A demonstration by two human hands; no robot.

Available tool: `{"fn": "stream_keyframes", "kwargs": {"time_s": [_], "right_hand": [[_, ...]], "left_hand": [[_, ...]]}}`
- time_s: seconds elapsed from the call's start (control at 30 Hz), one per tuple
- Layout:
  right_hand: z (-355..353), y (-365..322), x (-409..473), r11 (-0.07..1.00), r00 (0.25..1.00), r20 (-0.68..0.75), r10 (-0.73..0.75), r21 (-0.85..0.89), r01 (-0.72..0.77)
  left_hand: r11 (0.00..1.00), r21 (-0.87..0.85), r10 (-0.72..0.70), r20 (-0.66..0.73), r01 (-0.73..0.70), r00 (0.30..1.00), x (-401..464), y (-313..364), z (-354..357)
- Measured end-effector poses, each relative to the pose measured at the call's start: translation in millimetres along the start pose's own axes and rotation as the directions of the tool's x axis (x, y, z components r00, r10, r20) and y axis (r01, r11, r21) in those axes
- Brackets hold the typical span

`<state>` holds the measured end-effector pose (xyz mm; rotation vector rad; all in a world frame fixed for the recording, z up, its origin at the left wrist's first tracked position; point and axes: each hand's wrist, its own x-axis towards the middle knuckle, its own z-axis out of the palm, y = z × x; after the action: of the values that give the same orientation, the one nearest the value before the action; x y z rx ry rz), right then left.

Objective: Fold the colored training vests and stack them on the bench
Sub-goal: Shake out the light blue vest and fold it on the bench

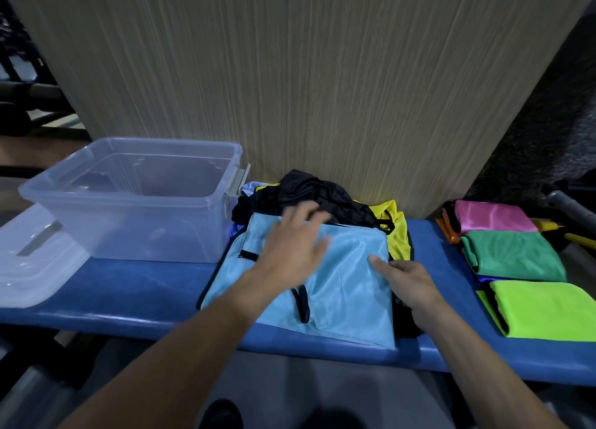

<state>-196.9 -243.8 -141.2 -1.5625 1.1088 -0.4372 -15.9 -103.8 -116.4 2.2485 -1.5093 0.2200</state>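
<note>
A light blue vest with black trim is lying spread flat on the blue bench, near its front edge and about midway along it. The left hand is lying palm down over the vest's upper left part, fingers straight and slightly spread; it is blurred, so finer detail is not readable. The right hand is sitting at the vest's right edge, its thumb pressing down on the fabric while the other fingers are curling at that edge; whether they are actually gripping the cloth cannot be told.

Just behind the blue vest, a loose heap is lying against the wood-grain panel: a black vest crumpled on top and a yellow vest showing to the right beneath it.

Further right on the bench, 3 folded vests are sitting in a row running from back to front: a pink vest, a green vest and a lime vest. An orange piece is peeking out at the left of the pink one.

To the left of the heap, a clear plastic bin is standing on the bench, and its clear lid is lying flat at the bench's left end, beside the bin.
</note>
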Motion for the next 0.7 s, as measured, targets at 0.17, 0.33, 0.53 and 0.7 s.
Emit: {"fn": "stream_keyframes", "kwargs": {"time_s": [0.17, 0.33, 0.53, 0.7], "right_hand": [[2, -6, 2, 0.973, 0.995, 0.074, 0.065, 0.217, -0.08], [-2, -11, 1, 0.94, 0.979, 0.172, 0.106, 0.305, -0.155], [-2, -6, 0, 0.945, 0.981, 0.121, 0.153, 0.271, -0.181], [-2, -3, -3, 0.938, 0.979, 0.11, 0.17, 0.285, -0.195]], "left_hand": [[0.986, 0.146, 0.024, 0.378, -0.085, 0.926, -26, 3, 32], [0.982, 0.172, 0.043, 0.208, -0.08, 0.977, -28, 2, 29], [0.86, 0.214, -0.485, 0.065, 0.463, 0.872, -15, -38, -17], [0.798, 0.186, -0.601, 0.173, 0.574, 0.78, -15, -59, -5]]}}
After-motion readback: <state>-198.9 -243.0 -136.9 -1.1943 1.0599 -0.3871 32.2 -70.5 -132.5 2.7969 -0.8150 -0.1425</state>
